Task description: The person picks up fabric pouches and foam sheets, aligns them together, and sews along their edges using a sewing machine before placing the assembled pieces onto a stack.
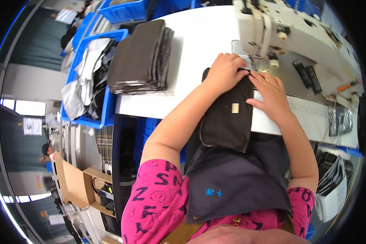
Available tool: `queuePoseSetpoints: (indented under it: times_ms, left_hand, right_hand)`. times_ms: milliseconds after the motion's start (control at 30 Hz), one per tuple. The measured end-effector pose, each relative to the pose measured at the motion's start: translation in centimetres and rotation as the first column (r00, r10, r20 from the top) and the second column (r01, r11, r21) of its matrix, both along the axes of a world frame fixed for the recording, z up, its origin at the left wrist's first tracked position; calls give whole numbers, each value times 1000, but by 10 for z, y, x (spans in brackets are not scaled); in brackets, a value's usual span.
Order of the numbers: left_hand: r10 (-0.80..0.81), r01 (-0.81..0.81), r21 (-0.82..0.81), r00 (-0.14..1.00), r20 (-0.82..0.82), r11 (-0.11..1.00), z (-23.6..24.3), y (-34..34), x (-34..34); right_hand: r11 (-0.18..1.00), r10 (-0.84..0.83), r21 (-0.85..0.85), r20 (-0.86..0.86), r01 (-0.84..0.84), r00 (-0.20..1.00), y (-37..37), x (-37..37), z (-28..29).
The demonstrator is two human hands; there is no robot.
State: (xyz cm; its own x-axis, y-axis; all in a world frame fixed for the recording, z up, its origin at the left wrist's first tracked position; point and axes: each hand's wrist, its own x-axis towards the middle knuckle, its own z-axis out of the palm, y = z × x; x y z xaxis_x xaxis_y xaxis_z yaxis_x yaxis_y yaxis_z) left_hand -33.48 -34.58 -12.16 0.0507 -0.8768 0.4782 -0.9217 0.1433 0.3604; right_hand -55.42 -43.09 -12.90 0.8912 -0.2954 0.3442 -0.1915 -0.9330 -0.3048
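A dark brown-black fabric pouch (225, 126) with a zipper along its side and a small pale patch lies lengthwise from the machine down over the table's front edge. My left hand (227, 71) rests on its top end, fingers curled and pinched at the fabric's edge just below the needle area. My right hand (271, 97) lies at the pouch's right side, fingers stretched and thumb apart, touching it. The white sewing machine's head (264, 28) stands over both hands; the exact fabric edge under the presser foot is partly hidden.
At left are a stack of dark fabric pieces (136, 57) and a blue bin (109, 110) of silver and black scraps. Two black items (311, 77) and an orange-handled tool (345, 86) lie at right. A cardboard box (71, 181) and another person (49, 150) are at far left.
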Motion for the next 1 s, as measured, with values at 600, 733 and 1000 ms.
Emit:
queuePoseSetpoints:
  times_ms: [600, 733, 1000]
  left_hand:
    - [634, -629, -79, 768, 95, 774, 70, 212, 103]
    - [570, -587, -87, 806, -163, 805, 72, 213, 111]
    - [652, -642, -173, 758, 0, 747, 78, 215, 120]
  right_hand:
    - [1000, -23, 17, 32, 22, 999, -1, 5, -1]
    - [1000, -11, 8, 32, 11, 999, -3, 4, -4]
    - [999, -13, 33, 31, 12, 999, -3, 3, -3]
